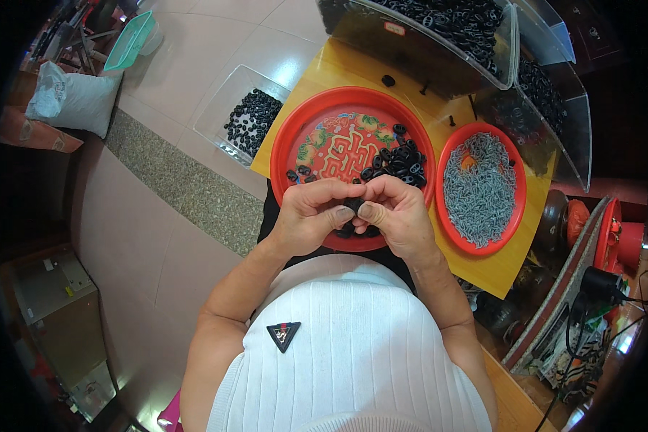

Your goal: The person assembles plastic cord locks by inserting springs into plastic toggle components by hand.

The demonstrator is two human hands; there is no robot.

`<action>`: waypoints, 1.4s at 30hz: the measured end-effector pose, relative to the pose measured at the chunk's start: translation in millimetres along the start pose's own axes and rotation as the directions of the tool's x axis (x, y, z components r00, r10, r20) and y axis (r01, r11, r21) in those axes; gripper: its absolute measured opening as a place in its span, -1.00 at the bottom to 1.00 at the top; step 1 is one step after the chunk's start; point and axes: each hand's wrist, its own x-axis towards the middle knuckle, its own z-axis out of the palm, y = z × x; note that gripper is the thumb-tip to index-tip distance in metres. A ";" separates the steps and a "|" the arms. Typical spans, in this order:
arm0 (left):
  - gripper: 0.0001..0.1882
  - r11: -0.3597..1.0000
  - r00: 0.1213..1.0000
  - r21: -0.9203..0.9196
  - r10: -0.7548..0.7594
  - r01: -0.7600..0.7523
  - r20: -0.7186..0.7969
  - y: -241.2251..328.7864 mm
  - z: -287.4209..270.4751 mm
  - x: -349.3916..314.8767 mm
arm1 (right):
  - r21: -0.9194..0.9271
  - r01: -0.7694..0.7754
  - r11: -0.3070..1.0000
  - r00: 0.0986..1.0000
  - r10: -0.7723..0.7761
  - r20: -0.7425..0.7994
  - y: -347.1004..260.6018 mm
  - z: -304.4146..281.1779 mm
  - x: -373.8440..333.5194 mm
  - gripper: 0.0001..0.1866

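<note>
My left hand (pixel 311 218) and my right hand (pixel 402 217) meet over the near part of a round red tray (pixel 282 137). Between the thumbs and fingertips of both hands is a small black plastic part (pixel 353 204), mostly hidden by the fingers. A heap of similar black oval parts (pixel 403 162) lies on the tray's right side, close to my right hand. A few more black pieces (pixel 301 173) are at its left, beyond my left hand. To the right, an oval red tray (pixel 445 155) holds many grey screws (pixel 480 194).
The trays stand on a yellow wooden board (pixel 493 277). Clear bins (pixel 439 43) full of black parts rise at the far right. On the floor at the left are a clear box (pixel 216 108) of small black pieces and a white sack (pixel 86 97). Black cables (pixel 579 324) hang at the right.
</note>
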 end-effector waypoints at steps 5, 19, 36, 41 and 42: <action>-0.71 1.000 0.999 -0.012 0.018 -0.018 -0.036 -0.4 8.6 1.4 | -0.069 -0.005 0.998 1.000 0.005 -0.007 -0.2 -3.0 2.9 -0.88; -0.42 0.995 0.991 0.064 -0.068 0.075 -0.113 -0.1 14.0 2.9 | -0.206 -0.084 0.975 0.989 0.057 -0.135 -31.1 -13.5 -2.0 -0.89; -0.75 0.560 0.953 0.810 0.303 -0.173 -0.006 8.6 -29.4 19.7 | -0.898 0.295 0.327 0.878 -0.464 0.120 -35.5 -13.8 36.3 -0.88; -0.78 0.359 0.943 0.900 0.303 -0.248 0.139 -0.8 -33.6 53.9 | -0.952 0.304 0.028 0.819 -0.518 0.247 -23.5 0.0 51.2 -0.91; -0.79 0.295 0.947 0.919 0.262 -0.263 0.187 -2.4 -35.5 59.1 | -0.952 0.304 0.026 0.820 -0.516 0.248 -23.9 -0.1 51.0 -0.91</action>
